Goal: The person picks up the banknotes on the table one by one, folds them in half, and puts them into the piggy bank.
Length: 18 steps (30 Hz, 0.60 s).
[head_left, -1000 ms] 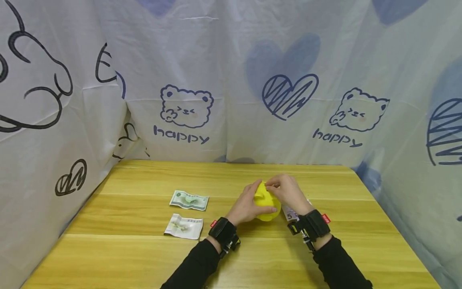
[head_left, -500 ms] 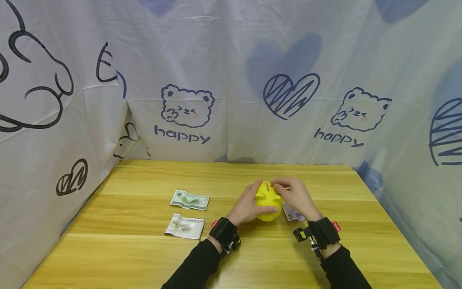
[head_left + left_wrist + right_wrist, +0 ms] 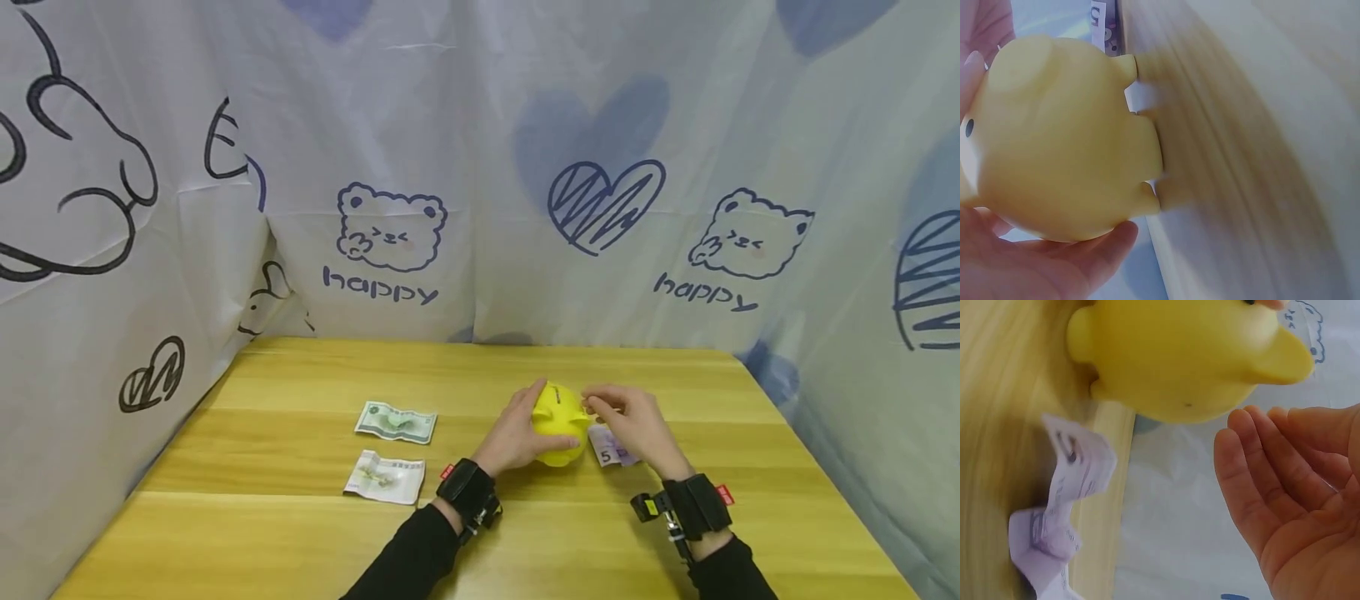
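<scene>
A yellow piggy bank [image 3: 562,417] stands on the wooden table, its slot [image 3: 558,397] on top. My left hand [image 3: 516,435] grips it from the left, fingers behind and thumb across the near side; in the left wrist view its snout and feet show. To the right of the bank, my right hand [image 3: 636,427] hovers with its fingers loosely bent. The right wrist view shows these fingertips close to the yellow body, with nothing seen between them. Below that hand lies a creased purple banknote [image 3: 1085,465] marked 5, partly covered in the head view.
Further left on the table [image 3: 262,542] lie a green banknote [image 3: 396,422] and, nearer, a pale banknote [image 3: 386,477]. A white curtain [image 3: 480,167] printed with hearts and bears hangs behind and along both sides.
My right hand has drawn away from the top of the piggy bank toward the right, uncovering the slot and more of the purple banknote. My left hand keeps its grip.
</scene>
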{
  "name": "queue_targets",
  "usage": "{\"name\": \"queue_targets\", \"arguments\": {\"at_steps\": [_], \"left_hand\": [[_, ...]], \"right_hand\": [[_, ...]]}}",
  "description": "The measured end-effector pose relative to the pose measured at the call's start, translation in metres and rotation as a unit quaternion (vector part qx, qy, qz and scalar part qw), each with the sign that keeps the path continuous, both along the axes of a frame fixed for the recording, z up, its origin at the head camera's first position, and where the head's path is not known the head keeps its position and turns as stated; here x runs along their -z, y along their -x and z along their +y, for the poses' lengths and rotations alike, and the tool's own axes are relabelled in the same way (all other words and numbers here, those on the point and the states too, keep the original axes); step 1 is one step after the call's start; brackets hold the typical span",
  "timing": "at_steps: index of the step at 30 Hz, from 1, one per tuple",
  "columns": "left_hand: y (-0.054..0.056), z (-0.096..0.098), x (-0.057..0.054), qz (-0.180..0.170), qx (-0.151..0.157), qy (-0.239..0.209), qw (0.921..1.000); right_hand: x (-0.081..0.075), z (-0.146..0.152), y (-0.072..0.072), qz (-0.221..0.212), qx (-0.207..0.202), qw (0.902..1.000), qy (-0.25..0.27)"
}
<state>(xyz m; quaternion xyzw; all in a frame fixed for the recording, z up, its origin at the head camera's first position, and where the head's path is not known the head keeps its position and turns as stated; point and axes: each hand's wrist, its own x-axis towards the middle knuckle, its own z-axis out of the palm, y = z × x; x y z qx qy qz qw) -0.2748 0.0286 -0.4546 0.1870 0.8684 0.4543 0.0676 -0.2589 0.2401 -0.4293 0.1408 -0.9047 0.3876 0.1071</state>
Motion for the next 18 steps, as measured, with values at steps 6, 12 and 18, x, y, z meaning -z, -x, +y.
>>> {"name": "queue_targets", "arguments": {"at_steps": [6, 12, 18], "left_hand": [[-0.003, -0.001, 0.004, 0.003, 0.002, -0.008, 1.0000], [-0.003, -0.003, 0.001, 0.003, 0.010, -0.006, 0.9999], [-0.003, -0.007, -0.002, 0.043, 0.002, 0.008, 0.9990]], "right_hand": [[0.003, 0.002, -0.003, 0.000, 0.006, 0.9997, -0.022], [0.005, 0.010, -0.005, -0.013, 0.009, 0.9992, -0.035], [0.008, 0.021, -0.007, -0.025, 0.019, 0.9981, -0.052]]}}
